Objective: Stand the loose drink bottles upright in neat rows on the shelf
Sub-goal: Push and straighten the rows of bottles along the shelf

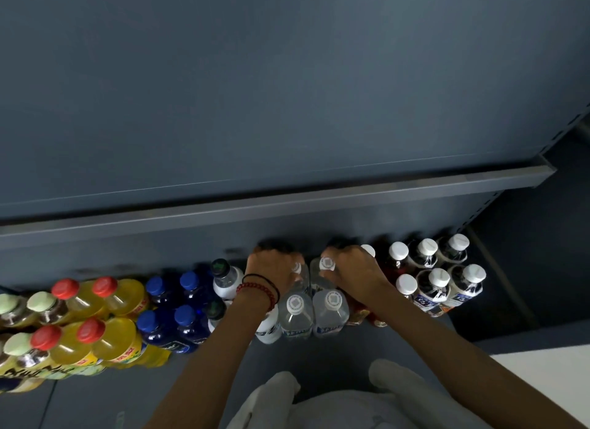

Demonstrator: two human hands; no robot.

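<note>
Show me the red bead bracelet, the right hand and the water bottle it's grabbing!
red bead bracelet (255,289): head view, on the beads across the wrist.
right hand (351,265): head view, on the back of the hand.
water bottle (327,263): head view, on its white cap.

We see a dark grey shelf (319,352) carrying upright drinks in two rows: green-capped bottles (41,304) at the left, then yellow bottles (124,297), blue bottles (159,331), clear water bottles (330,315) and white-capped dark bottles (434,289) at the right.
</note>
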